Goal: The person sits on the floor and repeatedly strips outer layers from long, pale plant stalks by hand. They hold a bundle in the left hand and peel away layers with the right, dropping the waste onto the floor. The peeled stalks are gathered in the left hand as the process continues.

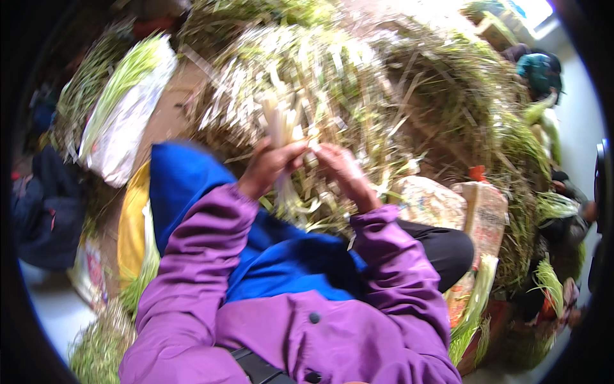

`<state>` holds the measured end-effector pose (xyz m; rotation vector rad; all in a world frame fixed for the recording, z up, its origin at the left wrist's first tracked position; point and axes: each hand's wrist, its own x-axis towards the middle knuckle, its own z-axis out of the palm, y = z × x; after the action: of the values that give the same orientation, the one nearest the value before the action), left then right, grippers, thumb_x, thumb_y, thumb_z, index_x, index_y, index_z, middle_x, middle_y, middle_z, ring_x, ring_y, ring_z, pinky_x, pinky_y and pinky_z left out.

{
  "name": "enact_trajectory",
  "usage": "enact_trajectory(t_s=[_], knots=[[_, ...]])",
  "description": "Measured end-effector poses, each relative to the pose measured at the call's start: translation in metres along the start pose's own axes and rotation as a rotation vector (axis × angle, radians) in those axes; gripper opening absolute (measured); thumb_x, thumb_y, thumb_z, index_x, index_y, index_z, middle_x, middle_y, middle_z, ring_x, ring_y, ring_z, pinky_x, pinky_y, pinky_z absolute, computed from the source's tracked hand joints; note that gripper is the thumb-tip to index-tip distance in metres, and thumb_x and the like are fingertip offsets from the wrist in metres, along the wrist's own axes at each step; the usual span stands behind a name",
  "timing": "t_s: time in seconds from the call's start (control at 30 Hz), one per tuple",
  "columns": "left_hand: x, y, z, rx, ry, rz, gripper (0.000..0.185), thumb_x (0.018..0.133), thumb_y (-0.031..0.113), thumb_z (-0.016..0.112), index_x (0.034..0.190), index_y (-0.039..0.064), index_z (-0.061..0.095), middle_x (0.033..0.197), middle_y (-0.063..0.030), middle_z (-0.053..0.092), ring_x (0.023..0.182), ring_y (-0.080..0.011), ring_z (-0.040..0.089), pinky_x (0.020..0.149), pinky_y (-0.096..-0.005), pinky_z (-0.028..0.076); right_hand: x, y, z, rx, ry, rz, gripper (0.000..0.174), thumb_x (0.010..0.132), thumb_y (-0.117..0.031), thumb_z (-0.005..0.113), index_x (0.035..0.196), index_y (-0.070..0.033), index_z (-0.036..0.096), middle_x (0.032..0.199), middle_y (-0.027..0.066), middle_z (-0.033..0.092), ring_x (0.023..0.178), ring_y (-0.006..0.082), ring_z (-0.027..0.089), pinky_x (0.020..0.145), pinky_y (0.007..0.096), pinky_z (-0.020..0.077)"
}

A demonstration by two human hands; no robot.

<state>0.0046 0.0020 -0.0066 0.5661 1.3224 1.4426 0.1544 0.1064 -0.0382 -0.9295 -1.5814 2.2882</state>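
My left hand (273,163) is closed around a bunch of pale, leafy vegetable stalks (276,117). The white ends point away from me and the thin leaves hang below the fist. Close beside it, my right hand (343,170) brings thumb and fingertips together on a small pale strip (314,143) by the left thumb. Motion blur hides whether that strip is still joined to the bunch. In front of both hands lies a heap of loose leaves and trimmings (326,72). Blue cloth (288,259) covers part of my lap under the stalks.
To the left, long green stalks (127,77) lie on a white sack (127,129), near a yellow cloth or bag (134,221). Printed sacks (431,199) and more stalks (477,293) sit at my right. Other people (566,211) are along the right side.
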Motion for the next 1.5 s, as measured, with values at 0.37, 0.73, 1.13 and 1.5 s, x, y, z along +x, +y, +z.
enact_trajectory(t_s=[0.37,0.73,1.13,1.5], knots=[[0.014,-0.002,-0.004,-0.318,0.153,0.172,0.025,0.087,0.023,0.062,0.098,0.000,0.059,0.060,0.0028,0.045,0.052,-0.0068,0.041,0.051,-0.0218,0.037,0.036,-0.018,-0.026,0.119,0.302,-0.194,0.009,0.087,-0.012,0.058,0.087,-0.003,0.059,0.070,0.0033,0.061,0.054,0.0072,0.051,0.049,0.0220,0.0411],[0.030,0.017,-0.051,-0.605,0.326,0.208,0.018,0.082,0.021,0.067,0.086,0.005,0.060,0.060,0.0005,0.050,0.050,-0.0098,0.046,0.051,-0.0264,0.040,0.091,0.001,-0.130,-0.380,0.659,-0.283,0.013,0.084,-0.013,0.059,0.091,-0.003,0.063,0.078,0.0067,0.064,0.067,0.0130,0.060,0.063,0.0265,0.0496],[0.021,0.049,-0.086,-0.657,0.333,0.355,0.016,0.086,0.021,0.062,0.088,0.007,0.057,0.061,0.0045,0.050,0.053,-0.0075,0.045,0.057,-0.0272,0.039,0.006,-0.005,-0.301,-1.477,1.062,0.115,0.023,0.085,-0.033,0.053,0.094,-0.013,0.057,0.088,0.0152,0.063,0.084,0.0367,0.060,0.068,0.0450,0.0453],[0.026,0.031,-0.056,-0.701,0.171,0.194,0.023,0.086,0.026,0.062,0.096,0.007,0.057,0.067,0.0029,0.058,0.052,-0.0090,0.047,0.055,-0.0279,0.040,0.020,-0.021,-0.096,-0.578,0.044,-0.046,0.031,0.085,-0.018,0.062,0.109,0.001,0.058,0.095,0.0092,0.064,0.081,0.0148,0.060,0.074,0.0253,0.0488]])
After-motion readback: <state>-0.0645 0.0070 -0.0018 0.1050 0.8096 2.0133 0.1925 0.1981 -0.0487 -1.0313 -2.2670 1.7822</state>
